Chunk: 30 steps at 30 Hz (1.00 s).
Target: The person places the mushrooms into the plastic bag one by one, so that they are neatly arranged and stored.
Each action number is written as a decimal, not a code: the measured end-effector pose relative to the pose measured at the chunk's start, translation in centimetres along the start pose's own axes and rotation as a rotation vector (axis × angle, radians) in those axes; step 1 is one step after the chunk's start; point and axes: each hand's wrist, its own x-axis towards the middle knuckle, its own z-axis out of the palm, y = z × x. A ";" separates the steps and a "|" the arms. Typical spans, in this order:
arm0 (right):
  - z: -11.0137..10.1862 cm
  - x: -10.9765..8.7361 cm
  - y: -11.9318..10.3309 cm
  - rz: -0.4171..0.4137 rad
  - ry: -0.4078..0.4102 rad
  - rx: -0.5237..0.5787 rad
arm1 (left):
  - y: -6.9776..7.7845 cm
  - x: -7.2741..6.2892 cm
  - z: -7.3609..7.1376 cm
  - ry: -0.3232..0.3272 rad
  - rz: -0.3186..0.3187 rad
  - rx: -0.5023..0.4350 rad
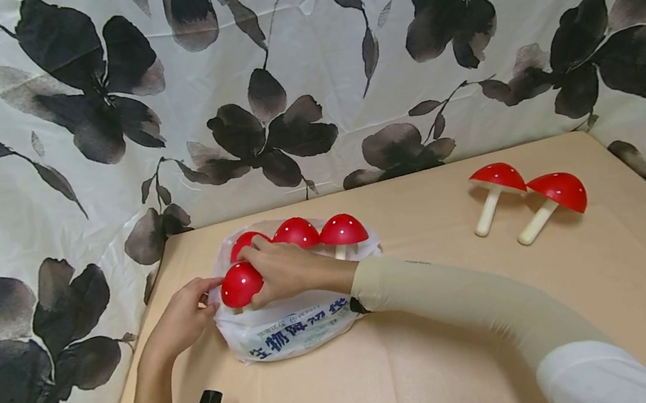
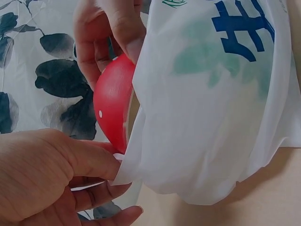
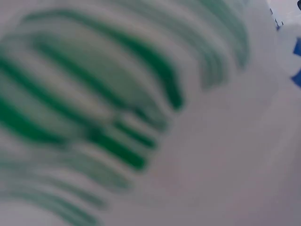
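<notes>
A white plastic bag [image 1: 307,330] with blue lettering lies on the table, red mushrooms with white dots and pale stems at its mouth. At the bag's left edge, my left hand [image 1: 184,316] pinches the plastic between thumb and fingers, close beside the nearest mushroom [image 1: 241,285]. My right hand [image 1: 282,266] reaches across the bag and grips that mushroom by its red cap [image 2: 113,106]; its stem is mostly hidden by plastic. Other mushrooms [image 1: 296,233] sit behind the right hand. Bag plastic [image 3: 225,141] with blurred green stripes fills the right wrist view.
Two more mushrooms, one left [image 1: 497,178] and one right [image 1: 560,192], lie side by side at the table's back right. A white cloth [image 1: 365,144] with dark flowers hangs behind the wooden-coloured table [image 1: 458,379].
</notes>
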 end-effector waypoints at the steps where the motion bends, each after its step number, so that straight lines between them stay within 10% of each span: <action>1: 0.0 0.0 0.0 0.003 0.004 0.002 | 0.0 0.0 0.0 -0.001 -0.001 0.000; 30: -6.5 -7.3 6.1 0.045 0.044 0.205 | -0.2 -0.3 0.0 0.024 0.027 0.014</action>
